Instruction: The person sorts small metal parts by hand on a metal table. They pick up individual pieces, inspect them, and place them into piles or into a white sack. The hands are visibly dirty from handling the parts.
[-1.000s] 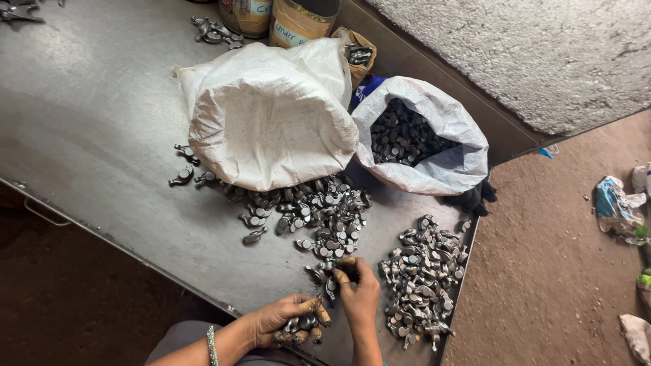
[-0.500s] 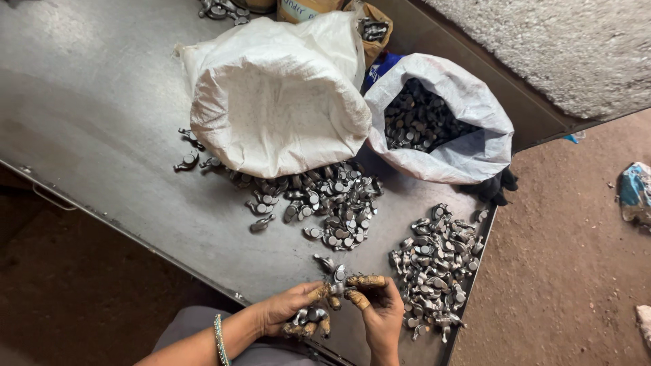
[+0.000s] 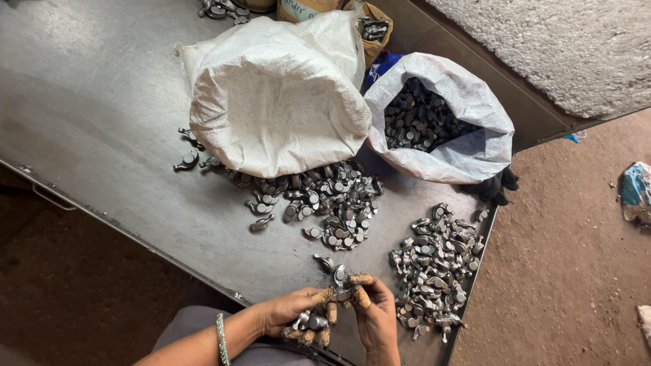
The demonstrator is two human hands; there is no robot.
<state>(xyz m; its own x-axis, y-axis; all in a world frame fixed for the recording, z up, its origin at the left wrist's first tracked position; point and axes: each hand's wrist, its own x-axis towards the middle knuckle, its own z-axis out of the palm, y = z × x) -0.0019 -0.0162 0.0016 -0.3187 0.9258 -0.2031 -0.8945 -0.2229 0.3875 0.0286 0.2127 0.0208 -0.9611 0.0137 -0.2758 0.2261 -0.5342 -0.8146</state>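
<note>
Head view is looking down on the two hands at the near edge of the grey sheet-metal table (image 3: 102, 122), and they are working close together. The left hand (image 3: 298, 315) is cupping a small clutch of dull grey cast-metal pieces (image 3: 308, 324), fingers curled around them. The right hand (image 3: 373, 312) is pinching one more small grey metal piece (image 3: 341, 276) between wrapped fingertips, right against the left hand's fingers. A second ago the right hand was reaching up toward the loose scatter; now it is drawn back beside the left, so a piece looks freshly picked and is being checked or passed across. A beaded bangle (image 3: 221, 339) is sitting on the left wrist.

Just right of the hands, a heap of the same grey parts (image 3: 434, 268) is lying along the table's edge. Farther up, a second spill of parts (image 3: 325, 203) is fanning out from the mouth of a white woven sack lying on its side (image 3: 278, 95). Beside it, an open white woven sack (image 3: 461, 135) is standing full of dark metal pieces. At the far end, a brown container with more parts (image 3: 373, 30) is partly showing, and brown dirt floor (image 3: 563, 271) is running along the right.
</note>
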